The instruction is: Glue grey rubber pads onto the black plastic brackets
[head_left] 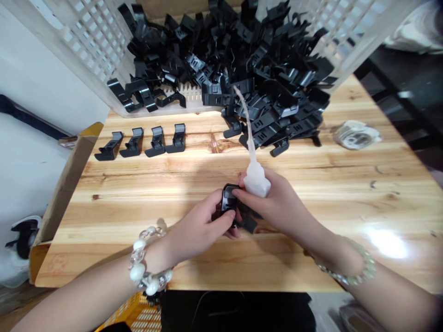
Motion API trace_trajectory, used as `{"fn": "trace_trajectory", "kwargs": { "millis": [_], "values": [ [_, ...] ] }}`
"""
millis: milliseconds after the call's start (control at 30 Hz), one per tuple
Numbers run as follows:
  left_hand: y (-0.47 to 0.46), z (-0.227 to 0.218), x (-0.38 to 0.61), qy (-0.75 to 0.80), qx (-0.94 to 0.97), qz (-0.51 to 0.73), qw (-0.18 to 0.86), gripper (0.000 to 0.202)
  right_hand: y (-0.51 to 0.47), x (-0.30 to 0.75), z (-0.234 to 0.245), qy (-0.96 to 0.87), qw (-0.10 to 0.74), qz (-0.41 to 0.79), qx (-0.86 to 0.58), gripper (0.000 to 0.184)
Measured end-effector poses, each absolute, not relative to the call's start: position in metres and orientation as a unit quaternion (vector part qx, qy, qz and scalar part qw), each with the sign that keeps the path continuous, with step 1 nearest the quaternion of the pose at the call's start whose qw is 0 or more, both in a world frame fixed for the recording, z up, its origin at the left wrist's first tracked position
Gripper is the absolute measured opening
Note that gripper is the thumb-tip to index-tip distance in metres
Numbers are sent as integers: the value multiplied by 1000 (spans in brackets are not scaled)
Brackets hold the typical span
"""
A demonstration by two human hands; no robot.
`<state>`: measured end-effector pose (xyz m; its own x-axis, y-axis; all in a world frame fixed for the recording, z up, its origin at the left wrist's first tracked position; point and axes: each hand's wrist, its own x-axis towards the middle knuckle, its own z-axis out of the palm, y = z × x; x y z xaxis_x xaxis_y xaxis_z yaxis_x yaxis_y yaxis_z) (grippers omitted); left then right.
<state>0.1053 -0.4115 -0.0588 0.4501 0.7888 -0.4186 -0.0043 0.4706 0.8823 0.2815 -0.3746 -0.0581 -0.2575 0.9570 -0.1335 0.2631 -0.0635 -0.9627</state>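
A black plastic clip [229, 199] is held over the front half of the table by my left hand [199, 226], whose thumb and fingers close on its lower part. My right hand [282, 198] grips a small white squeeze bottle [256, 179] with a long, thin, slightly bent nozzle pointing away from me. The right thumb also touches the clip's upper edge. Beneath my hands, another dark plastic piece [248, 224] shows in part on the wood. Several black clips [157, 142] stand in a row at the left.
At the back, a white plastic crate [93, 46] holds a big heap of black clips [221, 50], some spilling onto the wooden table [131, 193]. A roll of tape [356, 134] lies at the right. An orange basket [147, 316] stands below the front edge, a cardboard box [64, 193] at the left.
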Motion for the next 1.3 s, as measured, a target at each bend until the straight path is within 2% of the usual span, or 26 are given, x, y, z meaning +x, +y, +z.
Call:
{"fn": "trace_trajectory", "kwargs": {
  "millis": [267,467,733,1000,1300],
  "values": [
    [-409,-53,105,442,422,291,736,22,-382,280,-58,-545,307,635,-453,10],
    [-407,-52,103,443,396,300,746,22,-384,278,-49,-515,305,670,-440,14],
    [-405,-57,101,437,336,321,770,21,-371,287,-40,-514,379,559,-528,20],
    [-404,-56,99,429,340,324,772,16,-370,286,-41,-486,381,580,-531,23],
    [-404,-57,100,424,341,329,772,15,-369,287,-43,-508,358,594,-511,18]
  ]
}}
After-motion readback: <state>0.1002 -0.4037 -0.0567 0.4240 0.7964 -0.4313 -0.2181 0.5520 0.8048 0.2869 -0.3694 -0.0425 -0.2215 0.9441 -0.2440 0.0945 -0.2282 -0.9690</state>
